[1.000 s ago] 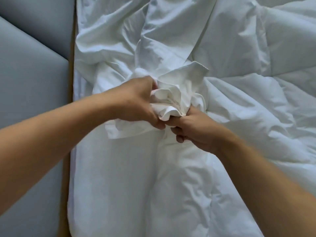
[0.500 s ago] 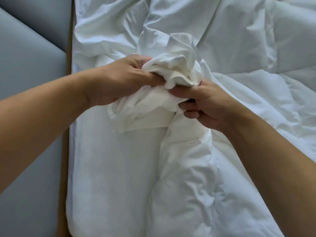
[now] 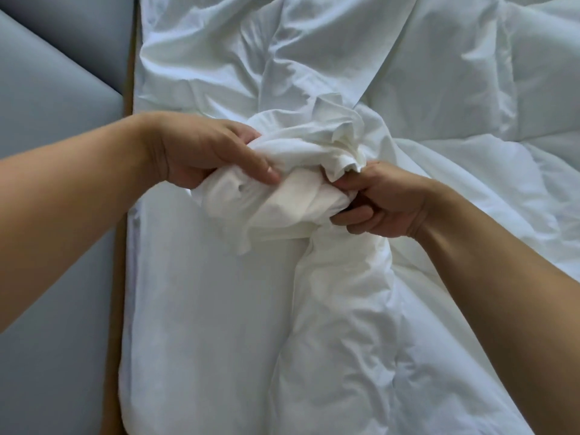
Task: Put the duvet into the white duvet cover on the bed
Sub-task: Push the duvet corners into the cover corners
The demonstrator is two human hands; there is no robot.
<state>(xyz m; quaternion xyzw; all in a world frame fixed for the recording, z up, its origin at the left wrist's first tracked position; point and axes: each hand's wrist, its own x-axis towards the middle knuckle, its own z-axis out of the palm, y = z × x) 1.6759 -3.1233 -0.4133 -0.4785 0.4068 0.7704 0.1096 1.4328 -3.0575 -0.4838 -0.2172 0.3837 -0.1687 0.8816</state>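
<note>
A gathered wad of the white duvet cover (image 3: 301, 171) is held from both sides just above the bed (image 3: 194, 324), near the middle of the view. It is clasped by the left hand (image 3: 204, 152), with the fingers curled over its top and the thumb laid along its near side. Its right end is gripped by the right hand (image 3: 386, 205), with the fingers curled round the cloth. The fabric is seen to be thin, plain white and heavily creased, with a frilled edge raised above the right thumb. From the wad a long rumpled ridge of cloth is laid toward the person, its long axis running to the lower edge of the view. The puffier, stitched duvet (image 3: 489, 171) is spread at the right. The bed is bordered on the left by a grey-blue padded panel (image 3: 53, 127).
</note>
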